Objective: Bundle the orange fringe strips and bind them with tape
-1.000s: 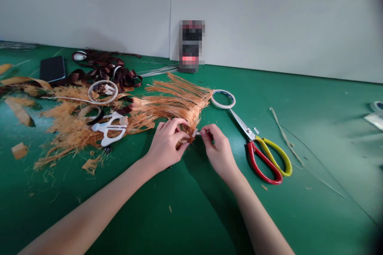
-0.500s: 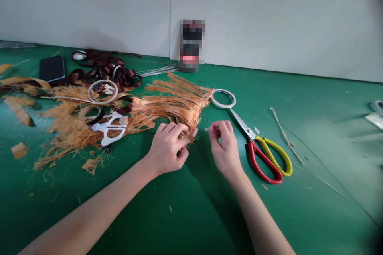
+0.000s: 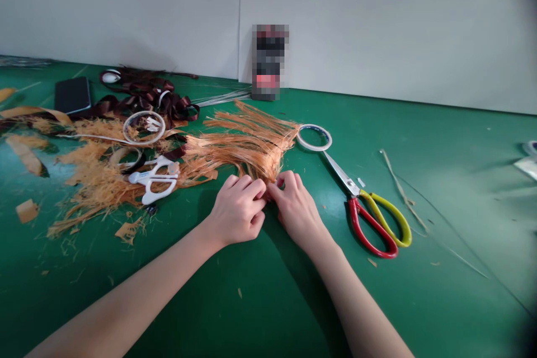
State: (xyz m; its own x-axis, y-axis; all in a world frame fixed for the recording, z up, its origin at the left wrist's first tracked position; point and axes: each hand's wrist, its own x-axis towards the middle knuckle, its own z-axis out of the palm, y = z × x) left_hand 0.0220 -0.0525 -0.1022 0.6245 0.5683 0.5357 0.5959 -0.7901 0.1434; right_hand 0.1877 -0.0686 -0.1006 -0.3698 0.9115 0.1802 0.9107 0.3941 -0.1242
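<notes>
An orange-brown strip with long frayed fibres lies fanned out across the table in front of both hands. My left hand is closed at the near end of this strip, its fingers curled and pinching. Pressed up against the left fingertips, my right hand has thumb and forefinger together at that same end; whatever is between them is hidden. Right of the fringe is a roll of tape, touching the tip of large scissors with one red and one yellow handle.
White-handled scissors rest on tangled fibre scraps at left. Another tape ring, brown ribbon and a dark phone-like slab sit behind. A blurred upright object leans on the white wall. Thin strands lie at right.
My right hand has moved left, from a small gap away to meet my left fingertips. The small whitish bits seen at the fingers earlier are now hidden. My left hand has hardly moved.
</notes>
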